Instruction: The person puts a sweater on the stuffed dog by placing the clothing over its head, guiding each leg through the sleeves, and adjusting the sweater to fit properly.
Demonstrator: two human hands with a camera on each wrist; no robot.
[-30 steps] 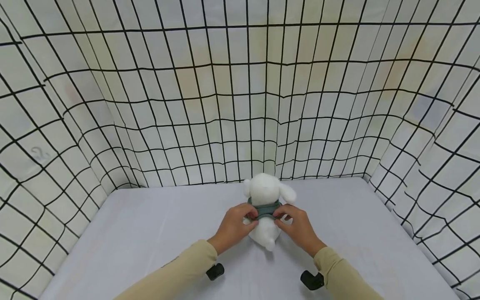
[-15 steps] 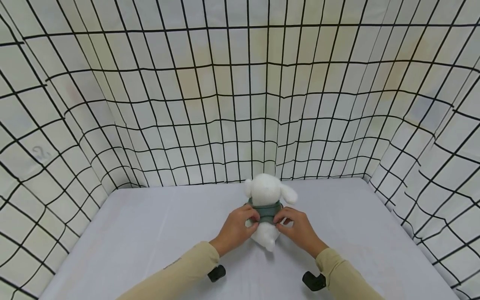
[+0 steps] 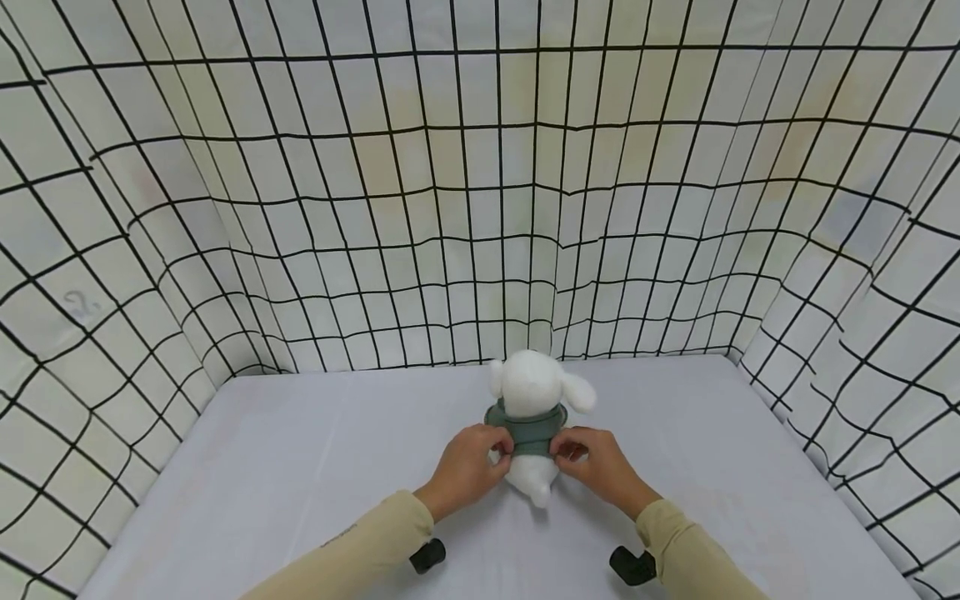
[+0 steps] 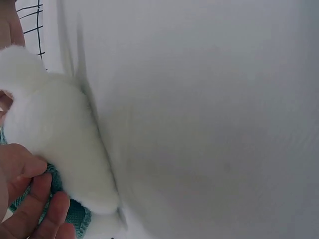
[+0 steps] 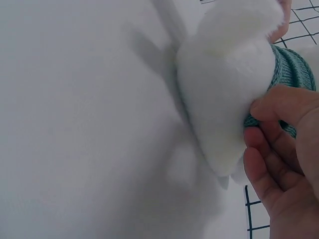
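Observation:
A white plush toy with floppy ears sits on the white surface, its back and small tail toward me. Round its torso is a teal knitted sweater, also seen in the right wrist view as ribbed knit. My left hand pinches the sweater's lower hem on the left side; in the left wrist view its thumb and fingers close on the knit. On the right side, my right hand pinches the same hem between thumb and forefinger. The toy's front is hidden from the head view.
The white-covered table spreads around the toy. White walls with a black grid enclose the back and both sides. A black camera mount piece shows below the left wrist, another by the right sleeve.
Both hands have moved slightly down toward me, drawing the sweater's hem lower over the toy's back. More of the teal knit shows now, and the shoulder parts stand out at both sides.

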